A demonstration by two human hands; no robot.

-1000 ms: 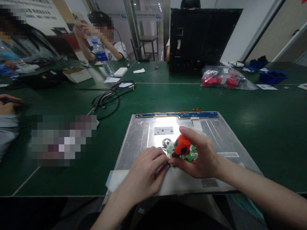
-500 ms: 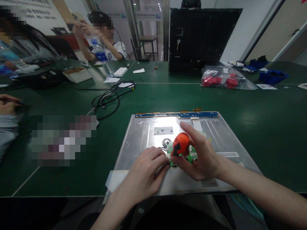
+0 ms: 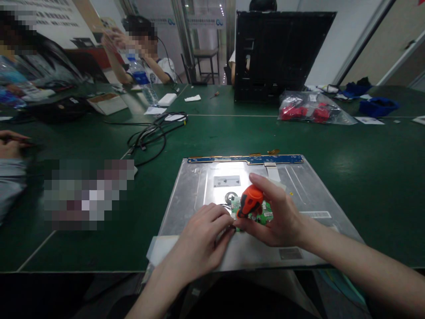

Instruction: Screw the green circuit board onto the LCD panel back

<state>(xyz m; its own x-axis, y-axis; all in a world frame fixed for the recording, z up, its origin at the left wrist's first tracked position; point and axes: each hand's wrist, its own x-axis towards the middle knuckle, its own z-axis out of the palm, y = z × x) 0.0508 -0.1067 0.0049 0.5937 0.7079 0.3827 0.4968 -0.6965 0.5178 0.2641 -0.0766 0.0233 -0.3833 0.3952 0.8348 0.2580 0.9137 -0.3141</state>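
Observation:
A flat silver display panel [image 3: 199, 195] lies back-up at the table's front edge, with a blue circuit strip [image 3: 232, 160] along its far side. On its middle sits a green circuit board [image 3: 267, 215], partly covered by my hands. My right hand [image 3: 279, 212] grips a screwdriver [image 3: 251, 199] by its orange and black handle, tilted over the board; the tip is hidden. My left hand [image 3: 207, 232] rests on the panel at the board's left edge, fingers bent and pressed together close to the screwdriver's lower end. Whatever lies between those fingertips is hidden.
Coiled black cables [image 3: 149, 133] lie beyond the panel to the left. A black monitor housing [image 3: 279, 53] stands at the back, with a plastic bag of red items [image 3: 312, 108] before it. A water bottle [image 3: 144, 82] stands back left. Other people sit around; one person's hand [image 3: 13, 144] is at far left.
The screwdriver handle has tilted and turned in my right hand, with its fingers shifting slightly. My left hand stays put. Part of a person now shows beside the black monitor housing.

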